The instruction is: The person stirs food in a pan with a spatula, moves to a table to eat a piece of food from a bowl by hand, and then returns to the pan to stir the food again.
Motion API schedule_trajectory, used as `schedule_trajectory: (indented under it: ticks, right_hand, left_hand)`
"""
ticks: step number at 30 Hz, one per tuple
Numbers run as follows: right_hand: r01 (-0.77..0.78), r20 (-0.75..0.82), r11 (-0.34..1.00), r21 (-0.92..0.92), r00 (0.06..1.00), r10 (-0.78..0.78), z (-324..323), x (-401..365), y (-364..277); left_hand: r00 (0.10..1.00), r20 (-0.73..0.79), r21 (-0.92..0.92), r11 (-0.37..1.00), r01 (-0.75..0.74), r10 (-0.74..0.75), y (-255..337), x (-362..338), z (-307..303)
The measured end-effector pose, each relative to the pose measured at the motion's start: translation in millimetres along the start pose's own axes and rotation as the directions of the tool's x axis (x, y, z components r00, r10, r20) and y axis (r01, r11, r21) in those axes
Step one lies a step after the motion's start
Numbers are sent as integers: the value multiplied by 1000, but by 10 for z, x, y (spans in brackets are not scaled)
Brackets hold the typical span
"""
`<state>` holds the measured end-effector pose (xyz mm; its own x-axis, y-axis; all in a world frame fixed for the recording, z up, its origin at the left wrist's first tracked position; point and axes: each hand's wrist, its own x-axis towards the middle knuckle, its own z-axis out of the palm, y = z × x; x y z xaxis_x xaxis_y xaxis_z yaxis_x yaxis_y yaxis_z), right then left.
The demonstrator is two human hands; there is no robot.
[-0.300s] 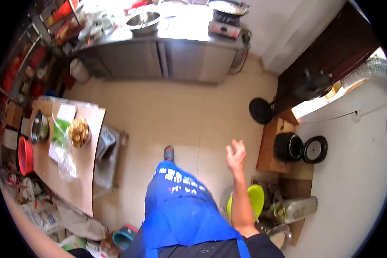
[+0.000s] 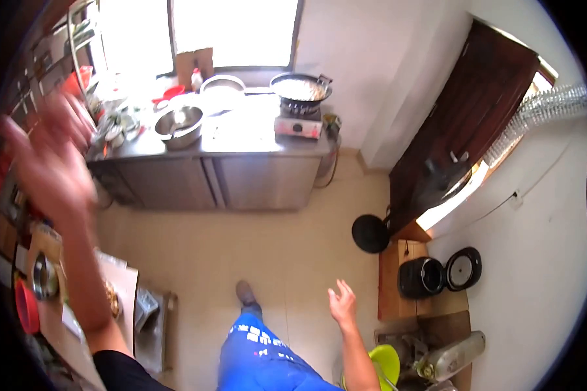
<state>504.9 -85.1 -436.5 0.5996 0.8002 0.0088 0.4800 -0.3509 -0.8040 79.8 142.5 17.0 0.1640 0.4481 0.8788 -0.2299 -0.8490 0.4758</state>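
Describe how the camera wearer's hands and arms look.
The left hand and right hand are ungloved, with bare forearms. A black sleeve ends near the left elbow; no sleeve shows on the visible right arm. Blur hides finer detail on the left hand.

S/s bowl [image 2: 184,139] & burner [image 2: 297,127] w/ wok [image 2: 300,101] atop, on metal counter [image 2: 261,182]; dk brn door [image 2: 460,104] to R.

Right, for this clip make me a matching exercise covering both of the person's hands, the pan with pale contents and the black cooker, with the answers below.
Column one:
1. Left hand
2. Right hand
3. Pan with pale contents
4. Black cooker

Column two:
A. On the burner
B. Seen against the floor, nothing visible in it
C. Raised and blurred
D. Lid open

Pairs: 1-C, 2-B, 3-A, 4-D
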Motion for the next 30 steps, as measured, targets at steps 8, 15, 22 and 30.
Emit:
schedule_trajectory:
  ticks: [8, 15, 22, 30]
  right_hand:
    - [-472, -93, 881, 41, 876, 473, 14, 858, 38]
    - [-446, 246, 859, 250, 888, 389, 1105, 2486, -860]
    - [108, 867, 982, 152, 463, -185, 3214, 3885, -2152]
    - [-654, 948, 721, 231, -16, -318, 4884, 3906, -4464]
  left_hand:
    - [177, -441, -118, 252, 960, -880, -3037, -3005, 813]
    - [-243, -229, -91, -228, 969, -942, -3822, -3644, 515]
    - [-142, -735, 7, -216, 976, -663, -4003, -3719, 60]
    - [-542, -766, -641, 356, 680, -345, -3777, -4559, 230]
